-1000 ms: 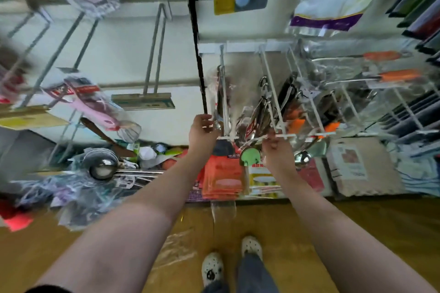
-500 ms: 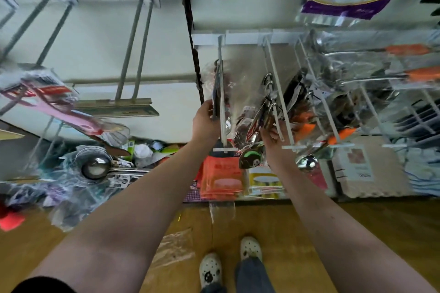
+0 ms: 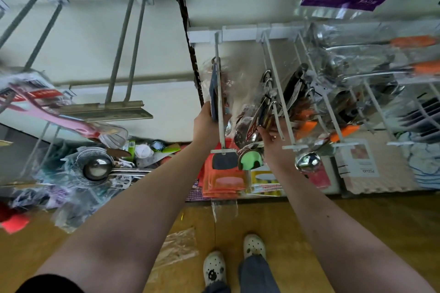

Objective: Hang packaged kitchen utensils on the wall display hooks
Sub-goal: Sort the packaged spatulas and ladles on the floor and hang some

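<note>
**Wall display, utensil section: one pack in hand at the leftmost white hook**

- Blue-card pack (image 3: 215, 93): wrapped in clear film and seen edge-on. It lies close against the prong of the leftmost white hook (image 3: 220, 114), about midway along it.
- Left hand (image 3: 205, 124): raised to the pack, with its fingers curled round the lower end in a firm grip.
- Right hand (image 3: 273, 141): raised with the palm toward the camera, its fingertips (image 3: 263, 129) against the bunch of packed utensils (image 3: 266, 107) on the second hook (image 3: 273, 83). The glare of the wrapping makes it impossible to tell whether the hand grips the bunch or only touches it.
- Green-tinted round piece (image 3: 250, 160): hangs low between the two wrists.
- Steel ladle bowl (image 3: 307, 162): just right of the right wrist.
- Orange-handled utensils (image 3: 414, 41): on the hooks further right.
- Grey double hook (image 3: 123, 54): on the wall well to the left.
- Pink utensil pack (image 3: 59, 121): far left, blurred.
- White clogs (image 3: 214, 266): on the wooden floor (image 3: 357, 216), below.
</note>
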Available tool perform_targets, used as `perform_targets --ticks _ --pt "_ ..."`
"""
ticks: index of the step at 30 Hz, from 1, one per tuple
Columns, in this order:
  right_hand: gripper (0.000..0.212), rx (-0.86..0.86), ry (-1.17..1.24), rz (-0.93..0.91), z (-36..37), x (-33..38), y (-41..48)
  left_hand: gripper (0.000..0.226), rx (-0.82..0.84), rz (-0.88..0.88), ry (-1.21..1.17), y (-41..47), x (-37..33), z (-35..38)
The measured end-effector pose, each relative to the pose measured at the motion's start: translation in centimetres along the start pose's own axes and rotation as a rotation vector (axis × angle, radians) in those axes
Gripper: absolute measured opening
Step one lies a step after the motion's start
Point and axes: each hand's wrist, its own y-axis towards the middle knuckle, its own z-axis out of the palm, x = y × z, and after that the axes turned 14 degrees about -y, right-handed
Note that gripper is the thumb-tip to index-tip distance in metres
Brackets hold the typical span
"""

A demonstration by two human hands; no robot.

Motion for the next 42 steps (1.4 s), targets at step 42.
perform_targets --ticks 42 --pt "0.039 0.114 -0.251 -0.108 -11.2 -0.2 -13.7 0.028 -0.011 -0.032 -0.066 -17.6 1.7 -2.2"
